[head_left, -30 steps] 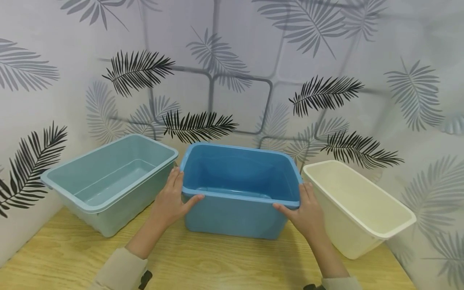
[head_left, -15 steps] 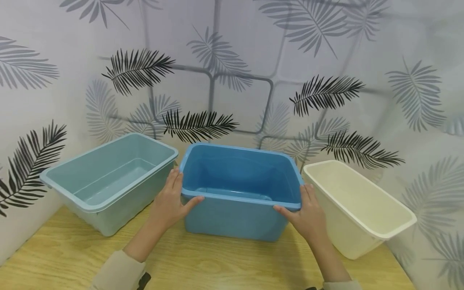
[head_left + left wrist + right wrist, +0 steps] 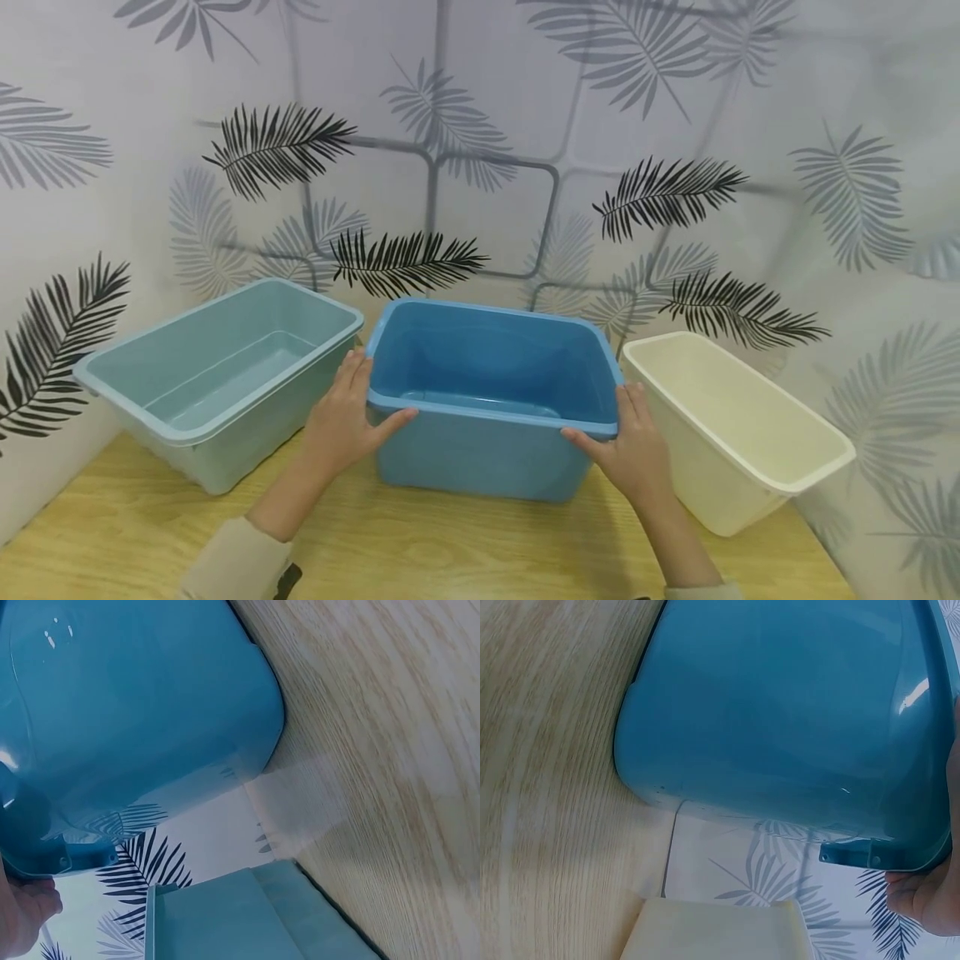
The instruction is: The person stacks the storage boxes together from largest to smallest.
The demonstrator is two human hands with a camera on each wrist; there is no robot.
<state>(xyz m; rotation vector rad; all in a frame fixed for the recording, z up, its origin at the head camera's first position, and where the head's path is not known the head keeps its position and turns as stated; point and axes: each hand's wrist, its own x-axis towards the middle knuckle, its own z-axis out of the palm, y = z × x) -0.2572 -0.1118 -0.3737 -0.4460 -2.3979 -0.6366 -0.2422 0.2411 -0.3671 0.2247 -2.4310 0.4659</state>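
Note:
Between the two hands a blue plastic storage bin (image 3: 480,454) stands upright on the wooden table. My left hand (image 3: 341,421) grips its near left corner, thumb on the front below the rim and fingers along the left side. At the near right corner, my right hand (image 3: 633,446) holds the bin the same way, mirrored. In the left wrist view, fingertips (image 3: 41,904) show tucked by the rim's underside. The right wrist view likewise has fingertips (image 3: 907,892) under the rim. As far as it shows, the bin's inside holds nothing.
To the left stands a pale green-blue bin (image 3: 277,433), turned at an angle. A cream bin (image 3: 697,467) is angled close by on the right. The wooden table (image 3: 450,550) runs in front, and a leaf-patterned wall covering (image 3: 495,217) rises behind.
The whole head view has shifted very slightly to the left. Both hands keep their places on the blue bin, and none of the bins has visibly moved on the table.

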